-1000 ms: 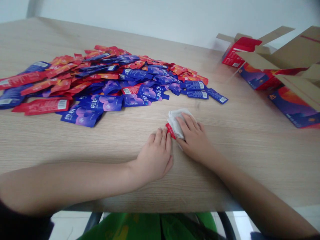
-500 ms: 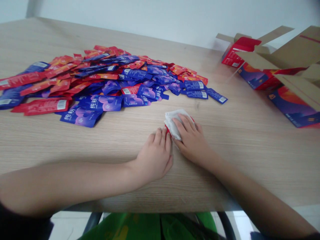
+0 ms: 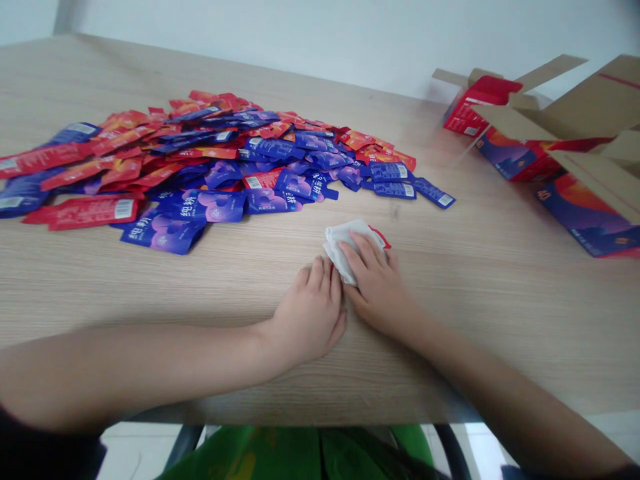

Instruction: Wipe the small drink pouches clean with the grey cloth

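Observation:
My right hand [image 3: 375,283] lies with fingers together on a crumpled white cloth [image 3: 343,240], pressing it onto a red sachet [image 3: 381,235] whose corner shows at the cloth's right edge. My left hand [image 3: 311,313] rests beside it on the wooden table [image 3: 500,293], fingers curled down, fingertips against the sachet's near end, which is mostly hidden. A large heap of red and blue sachets [image 3: 210,157] spreads across the table behind and to the left of both hands.
Open cardboard boxes [image 3: 565,127] with red and blue printed sides lie at the far right of the table. A pale wall runs behind the table. Green fabric [image 3: 300,453] shows below the table's near edge.
My right hand has slid the white cloth leftward over the red sachet. The sachet's left end is now covered and its right corner shows. My left hand has stayed put.

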Tool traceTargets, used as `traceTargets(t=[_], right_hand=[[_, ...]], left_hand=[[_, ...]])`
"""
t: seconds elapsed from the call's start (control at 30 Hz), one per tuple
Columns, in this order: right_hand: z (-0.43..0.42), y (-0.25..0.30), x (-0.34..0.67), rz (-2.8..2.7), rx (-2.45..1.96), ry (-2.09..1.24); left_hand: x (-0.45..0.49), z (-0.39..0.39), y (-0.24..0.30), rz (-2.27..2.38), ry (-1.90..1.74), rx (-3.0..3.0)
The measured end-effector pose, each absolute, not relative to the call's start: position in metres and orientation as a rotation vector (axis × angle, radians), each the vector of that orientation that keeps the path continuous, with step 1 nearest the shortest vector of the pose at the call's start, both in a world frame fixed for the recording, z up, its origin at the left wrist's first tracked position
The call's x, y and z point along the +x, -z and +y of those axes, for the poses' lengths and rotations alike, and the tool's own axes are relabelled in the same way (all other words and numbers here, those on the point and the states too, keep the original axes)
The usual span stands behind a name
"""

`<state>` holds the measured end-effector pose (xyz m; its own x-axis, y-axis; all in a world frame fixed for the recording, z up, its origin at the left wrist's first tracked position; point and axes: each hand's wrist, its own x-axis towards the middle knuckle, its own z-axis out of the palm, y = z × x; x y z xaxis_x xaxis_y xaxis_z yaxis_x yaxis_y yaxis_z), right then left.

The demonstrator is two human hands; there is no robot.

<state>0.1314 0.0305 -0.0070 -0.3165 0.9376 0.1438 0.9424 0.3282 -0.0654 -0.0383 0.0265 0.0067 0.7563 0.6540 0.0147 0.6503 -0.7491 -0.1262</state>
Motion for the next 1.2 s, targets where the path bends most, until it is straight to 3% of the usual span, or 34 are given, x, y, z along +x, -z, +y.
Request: traceTargets(t=[0.27,0.57,0.83,1.2], right_hand=[[0.045,0.007,0.156,-2.189,-1.975,0.049],[0.031,0.006,0.133,-2.426,-1.736,0.031],[0.044,0.004,0.154,-2.21,-1.957,0.018],[0.036,0.001,0.146,-2.347,-1.814,-0.004]], left_hand=[[-0.038,0.027,-0.007,-1.075,-0.078,-2.839],[-0.038,0.027,-0.008,-1.046,-0.038,-2.844],[-0.039,0.027,-0.009,-1.077,-0.064,-2.855],[-0.039,0.028,-0.008,-1.066,-0.035,-2.875]])
